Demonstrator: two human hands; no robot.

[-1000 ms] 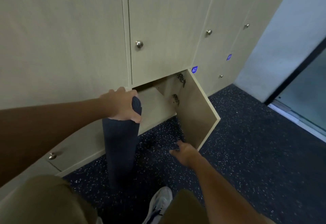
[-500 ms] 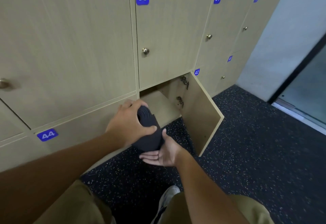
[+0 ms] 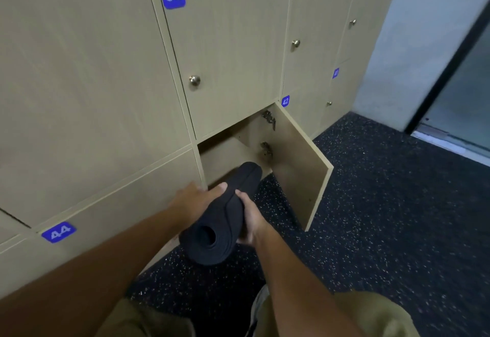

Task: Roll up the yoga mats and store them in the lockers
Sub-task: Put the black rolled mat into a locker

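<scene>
Both hands, left hand [image 3: 196, 200] and right hand [image 3: 252, 217], are grasping the rolled black yoga mat [image 3: 222, 217], its far end pointing at one o'clock into the open locker [image 3: 228, 151]; keeping it level should clear the door [image 3: 299, 167].

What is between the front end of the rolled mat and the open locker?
Nothing: in the head view, the rolled mat's front end already reaches the open locker.

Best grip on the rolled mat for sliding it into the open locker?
Grip the mat mid-length, one hand on each flank, as the left hand and right hand do now. It is a long, soft cylinder, far end already aimed at the open locker. Side holds probably keep the roll from unwinding and leave both ends free.
</scene>
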